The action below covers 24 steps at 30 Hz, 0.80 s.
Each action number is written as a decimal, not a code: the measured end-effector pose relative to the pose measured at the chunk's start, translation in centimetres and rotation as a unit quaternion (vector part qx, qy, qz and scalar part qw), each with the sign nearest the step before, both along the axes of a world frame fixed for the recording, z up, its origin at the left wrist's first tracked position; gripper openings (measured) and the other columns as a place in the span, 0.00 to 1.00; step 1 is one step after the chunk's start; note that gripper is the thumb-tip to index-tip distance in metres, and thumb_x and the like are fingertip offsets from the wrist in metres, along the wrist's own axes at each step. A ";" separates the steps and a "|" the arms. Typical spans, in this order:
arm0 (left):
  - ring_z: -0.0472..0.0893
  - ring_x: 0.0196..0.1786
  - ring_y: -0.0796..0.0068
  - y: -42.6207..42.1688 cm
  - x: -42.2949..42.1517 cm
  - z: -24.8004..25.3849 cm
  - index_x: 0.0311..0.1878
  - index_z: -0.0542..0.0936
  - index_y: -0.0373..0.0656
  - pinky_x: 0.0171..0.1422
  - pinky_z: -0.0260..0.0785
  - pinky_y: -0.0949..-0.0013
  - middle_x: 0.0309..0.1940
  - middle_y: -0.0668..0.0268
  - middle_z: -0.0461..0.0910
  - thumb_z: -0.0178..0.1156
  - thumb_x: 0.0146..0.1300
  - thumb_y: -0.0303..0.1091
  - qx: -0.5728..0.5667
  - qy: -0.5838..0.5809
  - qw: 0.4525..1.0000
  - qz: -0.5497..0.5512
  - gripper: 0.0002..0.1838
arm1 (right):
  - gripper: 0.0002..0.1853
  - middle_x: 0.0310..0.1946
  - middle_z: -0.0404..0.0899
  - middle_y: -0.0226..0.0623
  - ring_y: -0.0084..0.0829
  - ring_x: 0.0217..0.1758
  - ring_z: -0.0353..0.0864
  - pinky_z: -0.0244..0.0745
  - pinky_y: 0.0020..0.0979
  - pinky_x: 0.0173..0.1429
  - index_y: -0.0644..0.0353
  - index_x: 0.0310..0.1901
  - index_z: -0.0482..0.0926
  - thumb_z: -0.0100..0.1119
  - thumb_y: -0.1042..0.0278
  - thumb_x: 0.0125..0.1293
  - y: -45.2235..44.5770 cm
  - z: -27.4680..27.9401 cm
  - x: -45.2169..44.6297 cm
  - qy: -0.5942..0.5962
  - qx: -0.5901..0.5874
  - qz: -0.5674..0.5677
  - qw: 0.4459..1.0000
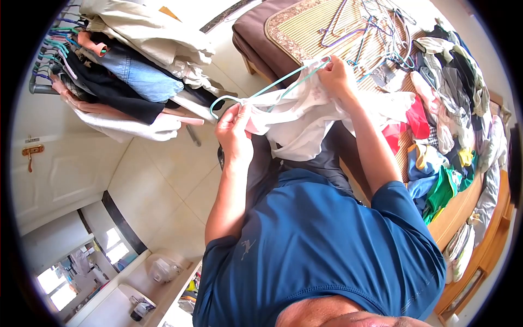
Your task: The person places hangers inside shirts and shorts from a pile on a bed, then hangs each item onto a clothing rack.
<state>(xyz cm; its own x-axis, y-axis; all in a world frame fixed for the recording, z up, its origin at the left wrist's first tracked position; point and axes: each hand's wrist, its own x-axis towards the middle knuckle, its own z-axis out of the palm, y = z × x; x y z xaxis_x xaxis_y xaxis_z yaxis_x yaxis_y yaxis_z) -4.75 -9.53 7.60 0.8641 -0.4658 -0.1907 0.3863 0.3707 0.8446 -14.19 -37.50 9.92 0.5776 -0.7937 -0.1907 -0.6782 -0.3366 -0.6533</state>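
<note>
A light teal hanger point(278, 83) is held across the front of my body, its hook pointing left. My left hand point(234, 128) is closed near the hook, pinching the hanger together with an edge of white cloth. At the hanger's far end, my right hand point(336, 79) is closed on the hanger and on the white garment point(305, 128). The garment hangs in loose folds over my lap, part of it on the hanger's end. Its exact kind is hard to make out.
A clothes rack point(41, 87) full of hung clothes stands at left. Several loose hangers point(370, 32) lie on the woven mat point(297, 30) ahead. Heaped clothes point(447, 98) cover the right side, above a wooden edge point(457, 218). A white door point(60, 174) is at left.
</note>
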 end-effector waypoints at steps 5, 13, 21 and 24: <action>0.86 0.48 0.76 -0.2 0.2 0.1 0.54 0.86 0.32 0.55 0.80 0.70 0.45 0.64 0.87 0.68 0.75 0.29 -0.001 0.012 1.000 0.002 0.11 | 0.28 0.43 0.90 0.46 0.47 0.49 0.90 0.81 0.42 0.56 0.59 0.62 0.84 0.71 0.53 0.63 -0.8 -1.1 -0.3 -0.009 -0.066 0.002 0.998; 0.86 0.47 0.77 -0.7 0.7 0.0 0.54 0.86 0.32 0.55 0.79 0.72 0.46 0.65 0.87 0.69 0.74 0.28 0.007 0.014 1.000 0.020 0.11 | 0.18 0.39 0.90 0.47 0.44 0.45 0.90 0.81 0.41 0.53 0.59 0.43 0.90 0.71 0.52 0.59 -2.6 -1.4 0.0 0.008 -0.025 0.042 0.999; 0.87 0.47 0.76 -0.4 1.4 -0.3 0.53 0.87 0.33 0.55 0.80 0.71 0.44 0.64 0.88 0.70 0.74 0.29 0.001 0.063 0.998 0.028 0.11 | 0.11 0.36 0.87 0.39 0.36 0.38 0.86 0.80 0.38 0.46 0.63 0.40 0.84 0.61 0.63 0.69 -4.5 -2.1 -1.7 -0.304 0.411 -0.073 0.856; 0.87 0.47 0.76 -0.2 1.5 -0.4 0.53 0.87 0.34 0.56 0.80 0.71 0.45 0.65 0.88 0.70 0.73 0.29 -0.023 0.063 0.997 0.029 0.10 | 0.14 0.43 0.89 0.41 0.37 0.41 0.87 0.82 0.39 0.50 0.67 0.47 0.81 0.58 0.64 0.70 -5.1 -1.8 -2.9 -0.372 0.577 -0.056 0.725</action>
